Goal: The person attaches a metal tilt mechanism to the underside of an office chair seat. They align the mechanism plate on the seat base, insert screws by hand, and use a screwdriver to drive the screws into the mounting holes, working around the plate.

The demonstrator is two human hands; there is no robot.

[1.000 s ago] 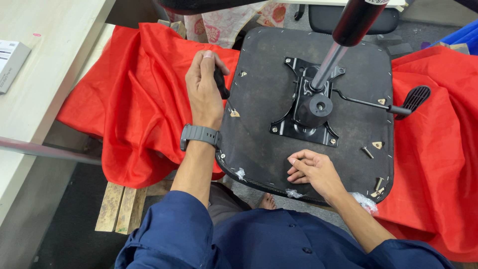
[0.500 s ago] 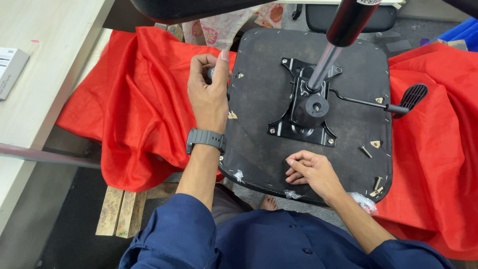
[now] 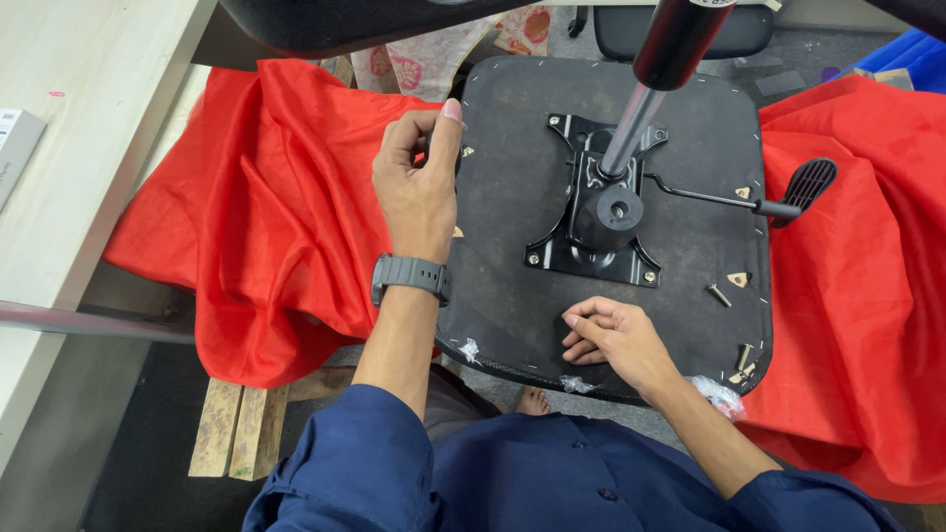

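Clamped down with the left hand (image 3: 419,187), thumb pressed toward curled fingers right at the left rim of the seat board (image 3: 512,128); possibly pinched something small and dark there, too hidden to tell. Wore a dark wristwatch (image 3: 411,276). Rested the right hand (image 3: 611,340) on the board's near edge, fingers folded together, nothing seen inside them.

Lay underside up, that black seat board, across a red cloth (image 3: 276,217) spread over a wooden pallet (image 3: 236,429), just in front of the body and beside a pale table (image 3: 89,118).

Looked partly done, at a guess: black mounting plate (image 3: 576,256) sat at the middle of the board with screw heads showing at its corners, and a metal column (image 3: 631,128) stood in its hub. Still loose, though: one screw (image 3: 718,295) near the right side and more hardware (image 3: 744,360) at the near right corner, plus scraps of clear wrap along the near rim.

Ran left to right, the thin lever (image 3: 709,197), from the plate out to its ribbed paddle at the right edge. Rose from the hub and leaned away and rightward, the column, out of the top of the view.
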